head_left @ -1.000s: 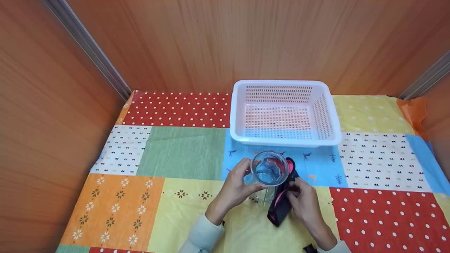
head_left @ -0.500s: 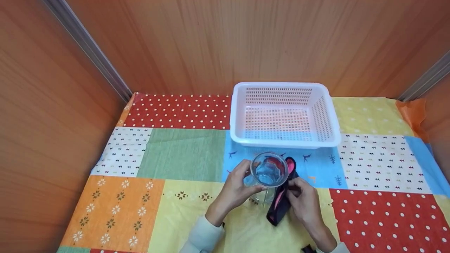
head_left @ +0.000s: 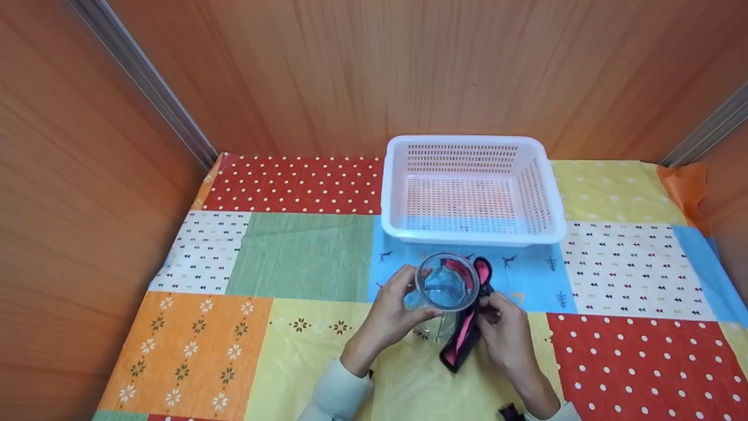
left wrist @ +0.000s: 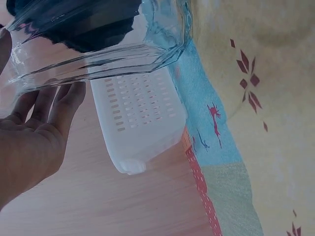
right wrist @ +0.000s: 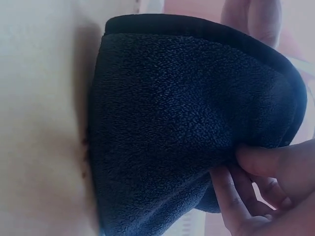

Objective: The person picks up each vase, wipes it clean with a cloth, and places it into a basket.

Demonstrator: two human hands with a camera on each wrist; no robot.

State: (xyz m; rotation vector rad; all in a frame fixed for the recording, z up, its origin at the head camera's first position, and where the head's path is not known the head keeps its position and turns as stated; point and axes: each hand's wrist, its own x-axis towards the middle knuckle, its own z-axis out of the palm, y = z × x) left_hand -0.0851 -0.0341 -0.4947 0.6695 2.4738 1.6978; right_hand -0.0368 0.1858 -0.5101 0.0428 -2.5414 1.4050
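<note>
My left hand (head_left: 390, 313) grips a clear glass jar (head_left: 442, 291) from its left side, thumb near the rim. The jar tilts with its round mouth toward the head camera. In the left wrist view, fingers hold the faceted glass (left wrist: 103, 64) from below. My right hand (head_left: 509, 333) pinches a cloth (head_left: 466, 330), dark on one side and pink on the other, against the jar's right side. The right wrist view shows the cloth's fuzzy dark face (right wrist: 167, 108) between thumb and fingers, with fingertips of the other hand behind its top edge.
A white plastic basket (head_left: 473, 238) with slotted walls stands just beyond the hands. Under everything lies a patchwork tablecloth (head_left: 304, 251). Wood-grain panels (head_left: 327, 76) close off the back and both sides.
The cloth's lower end has shifted slightly up and left, and more of its pink side shows. The jar and left hand stay nearly in place.
</note>
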